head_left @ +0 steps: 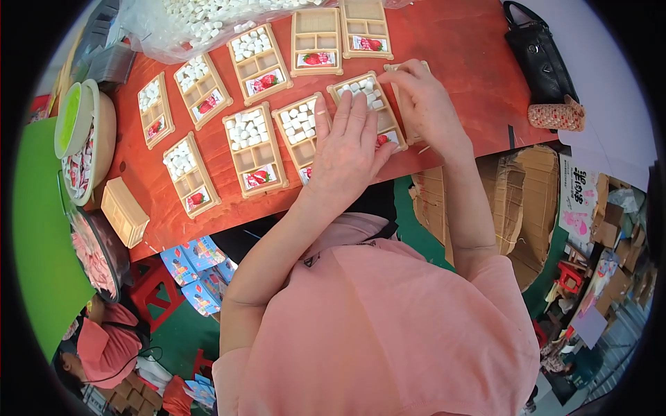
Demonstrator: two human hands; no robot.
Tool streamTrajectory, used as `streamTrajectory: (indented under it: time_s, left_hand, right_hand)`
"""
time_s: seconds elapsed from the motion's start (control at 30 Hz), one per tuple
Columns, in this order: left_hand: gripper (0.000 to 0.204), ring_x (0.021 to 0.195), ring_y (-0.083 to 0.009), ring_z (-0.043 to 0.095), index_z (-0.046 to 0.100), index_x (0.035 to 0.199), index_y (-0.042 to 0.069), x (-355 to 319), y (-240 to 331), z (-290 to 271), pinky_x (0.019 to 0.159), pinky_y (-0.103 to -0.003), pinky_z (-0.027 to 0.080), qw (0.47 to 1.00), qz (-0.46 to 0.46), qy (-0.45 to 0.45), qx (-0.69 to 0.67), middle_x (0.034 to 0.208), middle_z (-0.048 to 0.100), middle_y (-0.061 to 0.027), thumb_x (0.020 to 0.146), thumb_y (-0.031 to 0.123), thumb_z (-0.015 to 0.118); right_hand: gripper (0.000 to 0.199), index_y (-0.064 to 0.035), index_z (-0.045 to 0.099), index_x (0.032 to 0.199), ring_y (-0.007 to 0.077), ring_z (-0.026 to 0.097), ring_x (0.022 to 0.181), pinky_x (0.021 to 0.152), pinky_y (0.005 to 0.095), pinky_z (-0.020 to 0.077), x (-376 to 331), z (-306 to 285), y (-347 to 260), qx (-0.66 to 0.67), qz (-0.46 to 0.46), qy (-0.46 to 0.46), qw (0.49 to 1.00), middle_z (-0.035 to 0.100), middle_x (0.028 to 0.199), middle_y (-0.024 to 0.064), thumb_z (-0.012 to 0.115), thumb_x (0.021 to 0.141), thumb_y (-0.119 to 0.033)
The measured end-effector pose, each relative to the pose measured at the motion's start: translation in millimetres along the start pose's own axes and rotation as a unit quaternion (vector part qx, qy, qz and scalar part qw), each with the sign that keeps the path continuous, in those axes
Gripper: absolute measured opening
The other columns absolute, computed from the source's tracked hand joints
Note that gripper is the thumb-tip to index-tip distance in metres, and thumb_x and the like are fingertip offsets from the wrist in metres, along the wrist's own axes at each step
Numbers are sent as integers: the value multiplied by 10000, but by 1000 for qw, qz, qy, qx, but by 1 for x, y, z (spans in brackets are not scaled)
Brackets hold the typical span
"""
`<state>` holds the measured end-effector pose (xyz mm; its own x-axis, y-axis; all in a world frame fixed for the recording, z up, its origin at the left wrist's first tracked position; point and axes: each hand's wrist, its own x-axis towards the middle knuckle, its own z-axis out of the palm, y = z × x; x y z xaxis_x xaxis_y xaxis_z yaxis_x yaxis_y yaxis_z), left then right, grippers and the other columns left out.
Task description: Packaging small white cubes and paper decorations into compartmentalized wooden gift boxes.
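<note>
Beige compartment trays stand in two rows on the red table. My left hand (347,142) lies palm down, fingers stretched, over a tray (390,111) with white marshmallow-like pieces (366,89) in its large compartment and a strawberry-printed packet (386,139) at its near end. It hides part of this tray and of the filled tray (298,126) to its left. Bent and apart, the fingers of my right hand (431,107) are at the far right corner of the same tray. Beneath that hand lies another beige tray (414,139), mostly covered.
A clear bag (156,31) of white pieces lies along the far edge. At left are a green bowl (72,119), stacked empty trays (125,211) and a tub of pink packets (94,253). A black bag (544,59) lies right; below is a cardboard box (524,208).
</note>
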<state>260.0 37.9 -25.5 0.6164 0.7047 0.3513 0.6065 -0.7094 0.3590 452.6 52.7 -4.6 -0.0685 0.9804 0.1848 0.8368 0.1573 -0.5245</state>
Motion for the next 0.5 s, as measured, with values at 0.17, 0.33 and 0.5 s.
streamTrajectory:
  time_s: [0.17, 0.33, 0.5]
  left_hand:
    - [679, 1401, -427, 428, 620, 1284, -84, 11, -4, 6, 1185, -674, 220, 999, 18, -31, 13, 1441, 502, -276, 902, 474, 684]
    - [698, 1462, -424, 367, 576, 1348, -55, 10, -4, -2, 1204, -669, 186, 999, 3, -46, -11, 1524, 442, -254, 884, 447, 713]
    - [558, 1461, -411, 374, 623, 1267, -1, -1, -3, -17, 1177, -699, 205, 999, 7, -26, -16, 1524, 445, -238, 881, 387, 733]
  right_hand:
    - [239, -58, 690, 1114, 326, 660, 919, 785, 392, 534, 16, -5, 5, 33, 9, 26, 999, 618, 1050, 148, 565, 937, 42]
    - [191, -29, 686, 1109, 412, 652, 931, 814, 458, 545, 81, -10, 15, 65, -40, 118, 990, 669, 1000, 185, 599, 938, -27]
    - [147, 10, 701, 1052, 382, 689, 965, 853, 421, 551, 169, 29, -32, 91, -176, 68, 978, 721, 1020, 189, 625, 954, -69]
